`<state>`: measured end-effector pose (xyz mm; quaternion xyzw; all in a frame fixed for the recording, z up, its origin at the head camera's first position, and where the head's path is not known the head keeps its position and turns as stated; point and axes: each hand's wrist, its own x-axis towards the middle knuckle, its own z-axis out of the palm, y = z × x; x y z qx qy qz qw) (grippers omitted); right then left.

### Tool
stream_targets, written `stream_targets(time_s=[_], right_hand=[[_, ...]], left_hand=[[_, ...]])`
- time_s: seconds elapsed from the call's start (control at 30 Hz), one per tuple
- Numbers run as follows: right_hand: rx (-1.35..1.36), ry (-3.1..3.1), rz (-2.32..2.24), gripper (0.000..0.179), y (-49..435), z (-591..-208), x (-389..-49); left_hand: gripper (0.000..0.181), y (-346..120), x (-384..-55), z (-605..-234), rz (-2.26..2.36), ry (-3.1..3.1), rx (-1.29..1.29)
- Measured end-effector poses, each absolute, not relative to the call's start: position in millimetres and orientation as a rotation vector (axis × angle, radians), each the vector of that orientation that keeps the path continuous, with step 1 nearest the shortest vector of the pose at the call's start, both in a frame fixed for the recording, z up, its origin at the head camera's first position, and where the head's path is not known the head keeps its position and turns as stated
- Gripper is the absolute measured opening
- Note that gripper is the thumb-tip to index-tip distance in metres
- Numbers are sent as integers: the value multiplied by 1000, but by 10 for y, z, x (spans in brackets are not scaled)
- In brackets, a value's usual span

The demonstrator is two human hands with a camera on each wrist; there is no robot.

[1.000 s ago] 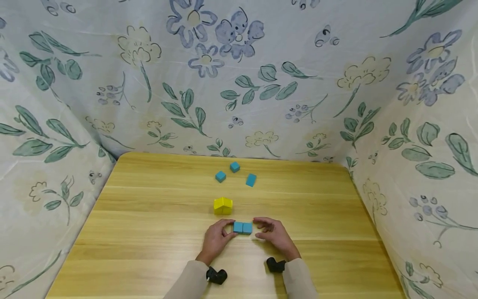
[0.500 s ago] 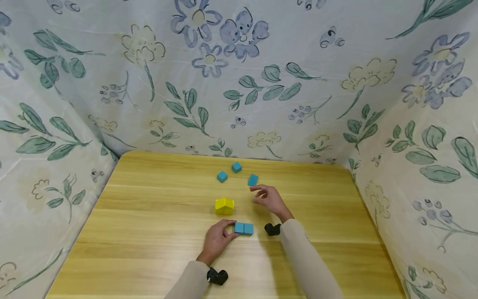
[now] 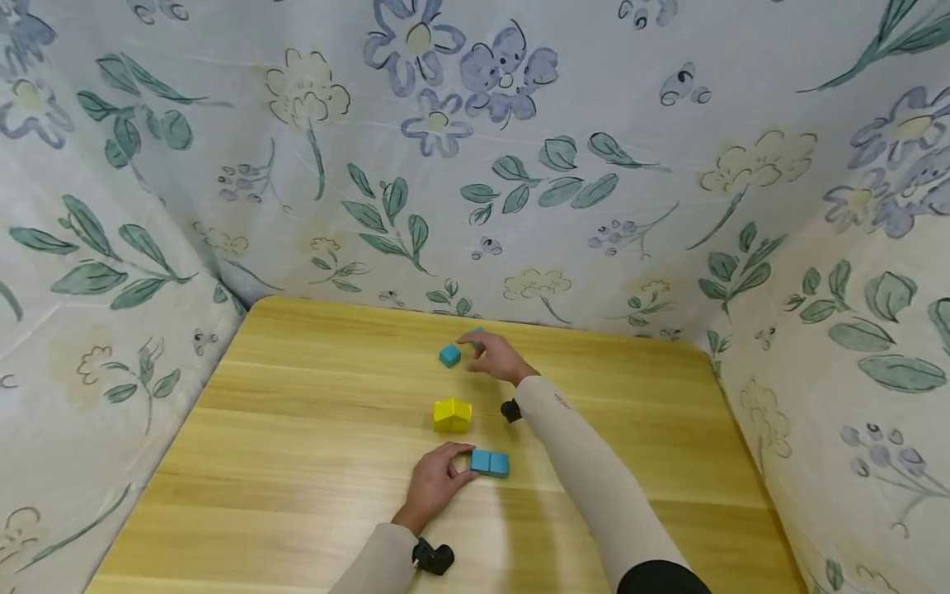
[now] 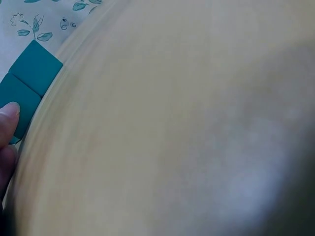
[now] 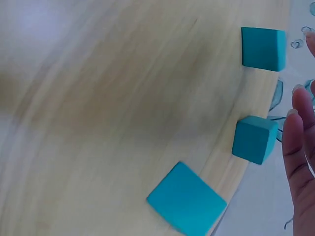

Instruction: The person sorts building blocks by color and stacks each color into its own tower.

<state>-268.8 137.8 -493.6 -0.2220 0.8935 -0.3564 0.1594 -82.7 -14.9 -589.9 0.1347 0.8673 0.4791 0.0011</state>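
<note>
My left hand (image 3: 434, 481) holds the left end of a pair of blue blocks (image 3: 490, 463), set side by side on the table, between thumb and fingers. In the left wrist view its fingertip (image 4: 10, 109) lies on the nearer of these blue blocks (image 4: 35, 69). Reaching toward the back, my right hand (image 3: 497, 358) has its fingers spread apart beside a blue cube (image 3: 449, 355). It partly covers a second cube (image 3: 478, 332) and hides a flatter blue block from the head view. The right wrist view shows that flatter block (image 5: 187, 199) and both cubes, apart from the fingers (image 5: 297, 147).
A yellow house-shaped piece (image 3: 452, 416) stands between the two groups of blue blocks. The wooden table (image 3: 312, 412) is enclosed by a flowered cloth (image 3: 445, 206) at the back and sides. Black wrist devices (image 3: 434, 558) sit at both cuffs.
My right hand has left the blue pair and moved forward, then left, to the blue blocks at the back. My left hand has stayed at the pair. The head view has shifted slightly.
</note>
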Motion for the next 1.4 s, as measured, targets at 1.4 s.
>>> stream_targets(time_s=[1.4], right_hand=[[-324,2466,-1075,32,1134,-5327,-2898]], left_hand=[[37,-158,-841,-5934,1491,2739,427]])
